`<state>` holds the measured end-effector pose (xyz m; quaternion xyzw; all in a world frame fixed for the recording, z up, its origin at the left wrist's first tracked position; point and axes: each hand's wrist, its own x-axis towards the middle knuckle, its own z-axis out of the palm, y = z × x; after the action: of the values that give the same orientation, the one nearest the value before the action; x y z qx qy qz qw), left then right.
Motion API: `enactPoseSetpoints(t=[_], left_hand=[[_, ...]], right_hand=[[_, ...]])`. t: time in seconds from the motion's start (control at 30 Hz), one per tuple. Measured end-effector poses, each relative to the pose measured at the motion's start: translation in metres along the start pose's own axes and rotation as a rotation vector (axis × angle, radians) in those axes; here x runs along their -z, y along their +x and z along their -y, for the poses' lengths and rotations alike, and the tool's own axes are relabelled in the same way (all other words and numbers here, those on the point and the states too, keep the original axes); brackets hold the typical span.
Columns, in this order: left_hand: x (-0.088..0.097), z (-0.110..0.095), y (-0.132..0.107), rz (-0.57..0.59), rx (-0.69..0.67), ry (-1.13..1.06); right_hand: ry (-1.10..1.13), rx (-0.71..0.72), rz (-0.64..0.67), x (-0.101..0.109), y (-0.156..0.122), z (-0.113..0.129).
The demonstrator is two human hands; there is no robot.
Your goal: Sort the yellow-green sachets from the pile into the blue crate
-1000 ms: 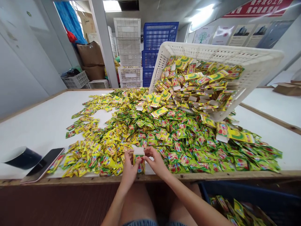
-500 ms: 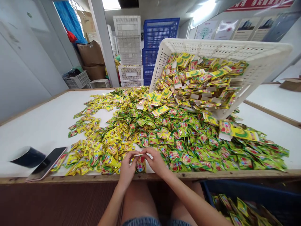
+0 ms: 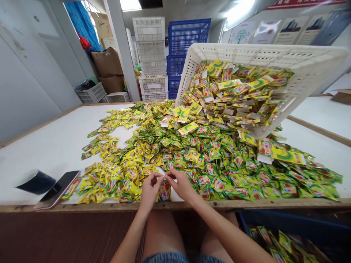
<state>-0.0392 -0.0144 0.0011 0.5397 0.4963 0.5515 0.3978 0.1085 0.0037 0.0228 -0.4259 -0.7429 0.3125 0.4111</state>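
Observation:
My left hand and my right hand meet at the front edge of the table. Fingertips of both are pinched together at the top end of a small printed carton, red, yellow and green, which shows below them. A tiny white bit is visible between the fingers, probably its flap; the fingers hide most of it. To the left of my hands lie yellow candy-like sachets. Green sachets with red fruit print spread to the right.
A tilted white crate spills yellow cartons onto the heap. At left are a dark cup and a phone. A blue bin holding packets stands below the table edge at right. Crates are stacked behind.
The fingertips of my two hands have come closer together over the carton, and the pale strip between them shows less. The view has shifted slightly.

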Motion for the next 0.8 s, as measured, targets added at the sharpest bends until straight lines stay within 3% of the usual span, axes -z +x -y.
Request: enactPoseSetpoints(t=[0.23,0.33,0.43,0.53,0.63,0.7,0.8], left_hand=[[0.007,0.004,-0.013,0.029,-0.022,0.043],[0.011,0.003,-0.017,0.056,-0.032,0.054],[0.017,0.004,-0.018,0.034,-0.010,-0.072],[0.019,0.008,-0.015,-0.043,0.029,-0.134],[0.014,0.010,-0.011,0.013,0.069,-0.086],[0.009,0.010,-0.010,0.053,0.069,-0.019],[0.005,0.009,-0.012,0.044,0.044,0.085]], right_hand=[[0.101,-0.002,-0.049,-0.017,-0.022,-0.008],[0.104,-0.003,-0.066,-0.009,-0.021,0.003],[-0.032,-0.017,-0.089,0.044,-0.032,0.016],[-0.337,-0.151,0.113,0.131,-0.065,0.014],[-0.658,-0.242,0.199,0.203,-0.090,0.001],[-0.751,-0.203,0.143,0.220,-0.081,-0.009],[-0.842,-0.026,0.000,0.201,-0.025,-0.025]])
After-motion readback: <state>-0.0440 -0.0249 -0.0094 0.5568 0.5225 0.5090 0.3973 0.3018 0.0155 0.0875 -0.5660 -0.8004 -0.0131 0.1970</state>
